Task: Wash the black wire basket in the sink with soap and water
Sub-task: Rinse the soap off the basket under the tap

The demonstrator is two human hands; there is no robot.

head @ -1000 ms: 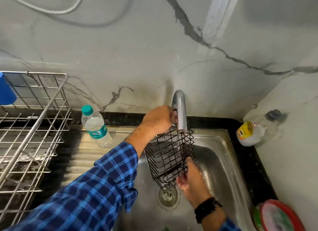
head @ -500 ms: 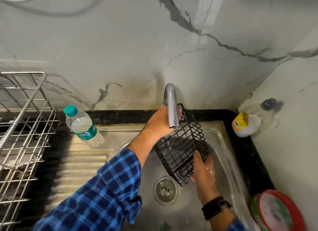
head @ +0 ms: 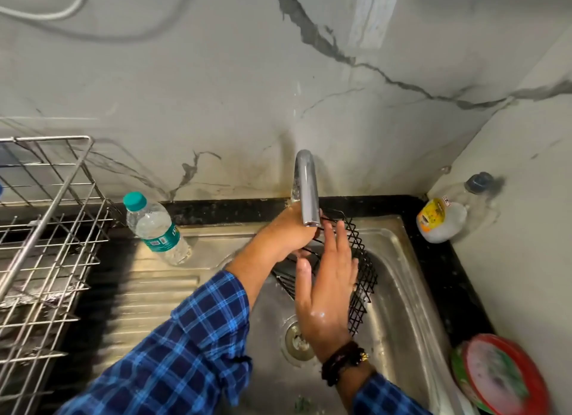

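One basket (head: 365,270), tilted over sink (head: 405,294), below tap (head: 307,191); left hand (head: 286,236) grasps it; right hand (head: 328,284), soapy, fingers straight, flat against mesh.

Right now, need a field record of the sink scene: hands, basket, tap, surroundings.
left hand: grips the black wire basket by its rim, beneath the curved chrome tap
right hand: straight fingers flat on the mesh; suds on skin
basket: held tilted over the stainless steel sink
tap: flow not discernible
left side: clear plastic bottle with teal cap; silver wire dish rack
right corner: clear bottle with yellow label
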